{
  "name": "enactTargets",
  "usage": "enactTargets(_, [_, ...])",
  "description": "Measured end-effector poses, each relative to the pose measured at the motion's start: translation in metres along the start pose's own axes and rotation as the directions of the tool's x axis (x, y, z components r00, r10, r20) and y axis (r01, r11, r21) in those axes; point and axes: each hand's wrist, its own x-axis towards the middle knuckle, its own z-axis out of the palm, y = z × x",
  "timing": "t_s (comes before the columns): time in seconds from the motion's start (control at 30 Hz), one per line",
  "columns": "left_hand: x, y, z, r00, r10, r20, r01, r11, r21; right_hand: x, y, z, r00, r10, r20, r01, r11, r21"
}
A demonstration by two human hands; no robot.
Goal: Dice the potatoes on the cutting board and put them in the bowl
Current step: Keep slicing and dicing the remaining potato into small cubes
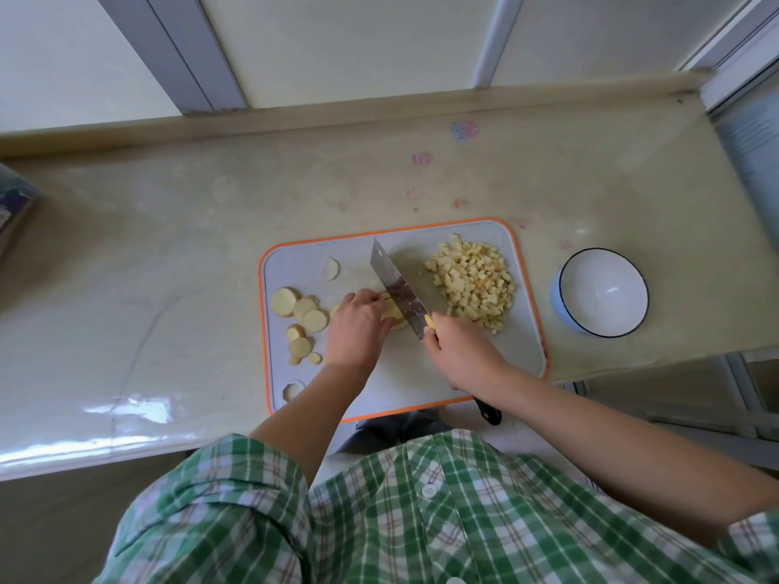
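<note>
At the middle of the cutting board [421, 373], the left hand [356, 326] curls its grip on a potato piece [392, 311] beside the knife [398, 290]. The right hand [459, 351] clasps the handle in its grip, blade running near-to-far, tip leaning left. Round slices [301, 314] lie toward the board's left edge, dice [472, 280] heaped toward its right. Past that right edge stands the bowl [603, 288]; beyond the far edge, open bench [168, 246].

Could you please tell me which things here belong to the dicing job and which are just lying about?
In the job: cutting board, knife in the right hand, potato piece held by the left hand, potato slices, diced potato, empty bowl.
Lying about: bluish box at the left edge of the counter, scribbles on it.
</note>
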Motion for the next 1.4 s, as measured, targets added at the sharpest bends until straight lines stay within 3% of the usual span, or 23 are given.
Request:
enactTargets(0.3, [0.001,-0.001,0.000,1.000,-0.001,-0.012,0.000,1.000,-0.030,0.004,0.003,0.018,0.999,-0.024,-0.027,0.023,0.999,-0.040])
enactTargets(0.57, [-0.001,-0.002,-0.001,0.998,0.015,-0.055,-0.019,0.998,-0.058,0.008,0.007,0.004,0.995,-0.020,-0.096,0.025,0.998,0.054])
enactTargets(0.8, [-0.005,-0.003,0.001,0.996,-0.017,-0.082,0.011,0.998,-0.065,0.003,-0.003,-0.005,0.999,-0.047,-0.017,0.047,0.998,-0.033])
enactTargets(0.97, [-0.004,-0.002,0.001,0.998,-0.028,-0.060,0.026,0.999,-0.044,0.003,-0.008,-0.006,0.999,-0.031,0.033,0.031,1.000,0.001])
enactTargets(1.23, [-0.002,-0.001,0.001,0.998,-0.042,-0.049,0.039,0.996,-0.077,0.009,-0.007,0.020,0.999,-0.047,-0.022,0.045,0.997,-0.070])
enactTargets(1.4, [-0.002,0.000,-0.002,0.999,-0.037,-0.038,0.035,0.998,-0.058,0.006,-0.002,0.026,0.998,-0.040,-0.053,0.038,0.999,-0.026])
